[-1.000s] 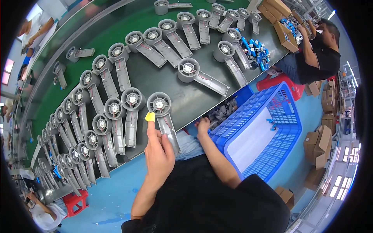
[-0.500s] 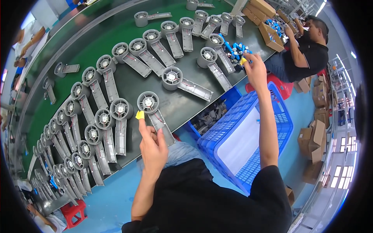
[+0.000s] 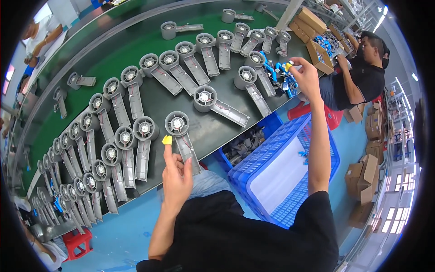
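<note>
One grey fan housing (image 3: 177, 123) lies on the dark green surface (image 3: 213, 131) just ahead of your left hand (image 3: 177, 181), its round end away from you and its trough-shaped handle slanting toward your lap. That hand's forefinger points up with a yellow cover (image 3: 167, 140) on its tip, near the round rim; the thumb stands apart from it, nothing between them. Whether the thumb touches the handle, you cannot tell from this view.

Your right hand (image 3: 306, 78) is well apart from the left, fingers bent at the edge of a heap of blue parts (image 3: 286, 86). Yellow material (image 3: 288, 67) shows at its fingertips too; whether they grip a part is too small to tell.

A second grey housing (image 3: 205, 97) lies ahead and to the right of the first, its handle slanting rightward. Many more grey housings (image 3: 146, 129) stretch in rows to your left and along the far side.

Below your right forearm sits a blue crate (image 3: 247, 174) with a white lining, beside a blue bin (image 3: 272, 122) of grey pieces. Farther right, a co-worker (image 3: 362, 84) in black sits by open cardboard boxes (image 3: 319, 59).
</note>
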`<state>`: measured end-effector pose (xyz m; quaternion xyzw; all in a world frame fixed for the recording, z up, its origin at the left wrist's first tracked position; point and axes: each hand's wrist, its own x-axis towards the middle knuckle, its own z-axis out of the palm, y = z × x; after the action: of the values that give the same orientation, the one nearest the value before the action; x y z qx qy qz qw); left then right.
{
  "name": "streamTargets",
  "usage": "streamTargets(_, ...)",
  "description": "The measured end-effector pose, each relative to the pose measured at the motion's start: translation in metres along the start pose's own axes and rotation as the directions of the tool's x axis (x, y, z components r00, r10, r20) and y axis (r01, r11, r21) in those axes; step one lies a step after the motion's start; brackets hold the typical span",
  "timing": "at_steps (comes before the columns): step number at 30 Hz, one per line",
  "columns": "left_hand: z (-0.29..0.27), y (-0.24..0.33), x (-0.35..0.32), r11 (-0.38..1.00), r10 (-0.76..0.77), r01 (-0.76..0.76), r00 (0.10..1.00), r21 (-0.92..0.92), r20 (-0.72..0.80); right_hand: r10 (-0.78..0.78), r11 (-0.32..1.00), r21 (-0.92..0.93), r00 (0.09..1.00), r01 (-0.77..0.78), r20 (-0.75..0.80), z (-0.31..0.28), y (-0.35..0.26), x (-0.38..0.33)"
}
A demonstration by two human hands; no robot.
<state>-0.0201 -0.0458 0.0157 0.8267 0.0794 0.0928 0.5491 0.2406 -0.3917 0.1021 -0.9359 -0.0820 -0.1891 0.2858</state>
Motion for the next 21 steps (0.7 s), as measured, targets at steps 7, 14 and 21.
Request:
streamTargets(7, -0.016, 0.03, 0.008, 0.956, 0.267, -0.228, 0.935, 0.182, -0.233, 0.033, 0.799, 0.563, 0.951, -0.211, 0.309, 0.008, -0.077, -0.053)
streamTargets(14, -0.013, 0.038, 0.025, 0.932, 0.154, -0.169, 0.985, -0.321, -0.072, -0.164, 0.446, 0.838, 0.891, -0.316, 0.423, 0.04, -0.164, -0.12)
streamTargets(21, -0.011, 0.047, 0.019, 0.706, 0.04, -0.175, 0.977, -0.687, -0.208, -0.301, 0.351, 0.775, 0.72, -0.526, 0.625, 0.065, -0.187, -0.166)
